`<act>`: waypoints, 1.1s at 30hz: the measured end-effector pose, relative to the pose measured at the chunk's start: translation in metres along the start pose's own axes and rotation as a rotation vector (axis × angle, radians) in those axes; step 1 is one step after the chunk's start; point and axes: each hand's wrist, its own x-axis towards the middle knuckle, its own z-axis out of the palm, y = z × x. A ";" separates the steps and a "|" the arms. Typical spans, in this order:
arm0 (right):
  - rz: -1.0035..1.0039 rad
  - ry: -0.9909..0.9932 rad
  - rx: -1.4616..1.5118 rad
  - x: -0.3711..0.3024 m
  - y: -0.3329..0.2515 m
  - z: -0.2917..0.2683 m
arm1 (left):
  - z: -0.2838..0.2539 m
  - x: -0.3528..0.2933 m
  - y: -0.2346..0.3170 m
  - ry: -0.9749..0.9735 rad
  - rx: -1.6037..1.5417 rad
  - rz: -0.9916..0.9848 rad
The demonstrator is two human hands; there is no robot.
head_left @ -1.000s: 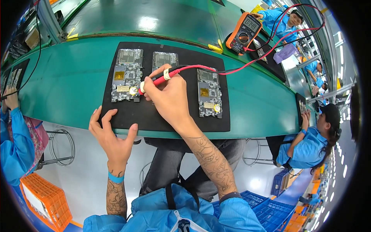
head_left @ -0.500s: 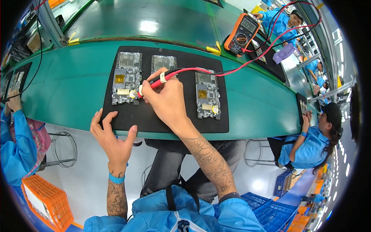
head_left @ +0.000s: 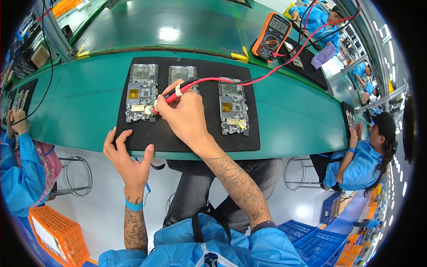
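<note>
Holding red probe (head_left: pixel 175 94), within right fingers (head_left: pixel 166 110), near round cell (head_left: pixel 148 109)

Right hand (head_left: pixel 184 116) holds red probe (head_left: pixel 172 96) at left circuit board (head_left: pixel 143 92); left hand (head_left: pixel 130 163) is at near-left corner of black mat (head_left: pixel 162 135).

Black mat (head_left: pixel 162 134), perhaps foam, on green bench (head_left: pixel 302 118)
</note>
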 end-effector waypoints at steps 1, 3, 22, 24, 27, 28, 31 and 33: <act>0.002 0.006 -0.005 0.000 0.001 -0.001 | 0.001 0.000 0.000 -0.001 -0.002 0.002; 0.001 0.009 -0.005 -0.001 0.001 0.000 | 0.000 0.000 0.000 0.002 0.000 0.005; -0.136 0.305 -0.837 -0.100 0.055 -0.167 | -0.012 -0.002 0.029 -0.066 0.180 -0.107; 0.147 0.266 -0.659 -0.106 0.037 -0.153 | -0.017 -0.002 0.030 -0.065 0.225 -0.099; 0.020 0.403 0.138 -0.110 0.038 -0.153 | -0.025 0.009 0.013 0.032 -0.003 -0.002; 0.020 0.405 0.143 -0.111 0.036 -0.149 | -0.026 0.011 0.014 0.033 0.000 0.003; -0.015 0.500 0.362 -0.113 0.036 -0.144 | -0.036 0.020 0.020 0.034 -0.815 -0.265; -0.052 0.512 0.400 -0.107 0.034 -0.140 | -0.042 0.027 0.007 0.039 -0.911 -0.266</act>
